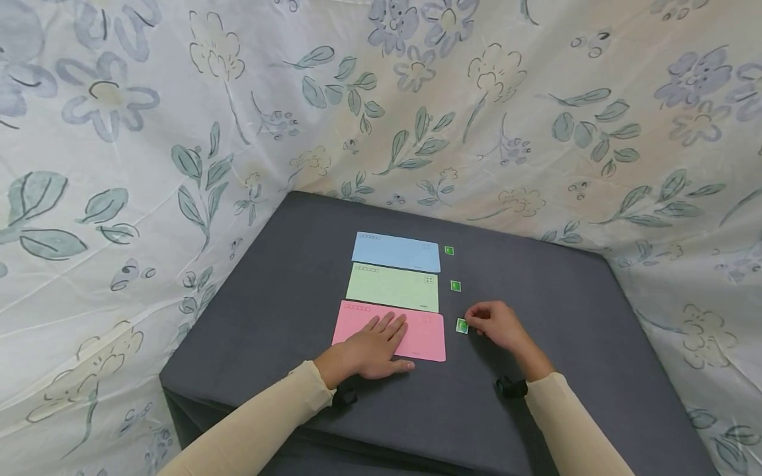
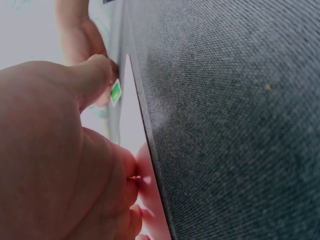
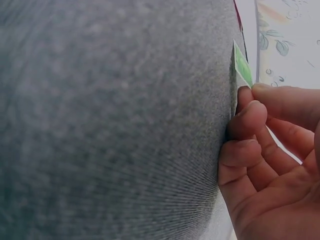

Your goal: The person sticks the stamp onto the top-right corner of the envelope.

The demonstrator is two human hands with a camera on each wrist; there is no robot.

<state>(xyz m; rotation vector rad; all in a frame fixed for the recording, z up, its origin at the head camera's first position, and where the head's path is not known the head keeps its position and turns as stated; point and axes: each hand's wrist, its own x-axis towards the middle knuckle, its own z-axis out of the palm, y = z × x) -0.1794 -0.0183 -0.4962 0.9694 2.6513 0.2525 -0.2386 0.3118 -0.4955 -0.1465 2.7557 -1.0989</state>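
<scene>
My left hand [image 1: 374, 350] lies flat with spread fingers on a pink envelope [image 1: 430, 338], nearest of three laid in a column. To its right, my right hand [image 1: 499, 324] pinches one edge of a small green postage stamp [image 1: 462, 326] with a white border. The right wrist view has this stamp [image 3: 243, 67] tilted up off the cloth, its corner between thumb and forefinger, the other fingers curled below. From the left wrist, the left hand [image 2: 65, 150] covers much of the pink envelope [image 2: 131, 107], and the stamp [image 2: 116, 92] appears beyond the thumb.
Beyond the pink envelope lie a pale green envelope [image 1: 393, 288] and a blue envelope [image 1: 395, 252]. One green stamp [image 1: 455, 286] sits right of the green envelope, another stamp [image 1: 449, 250] right of the blue one. Dark grey cloth [image 1: 553, 311] covers the table; floral curtains [image 1: 417, 112] hang around it.
</scene>
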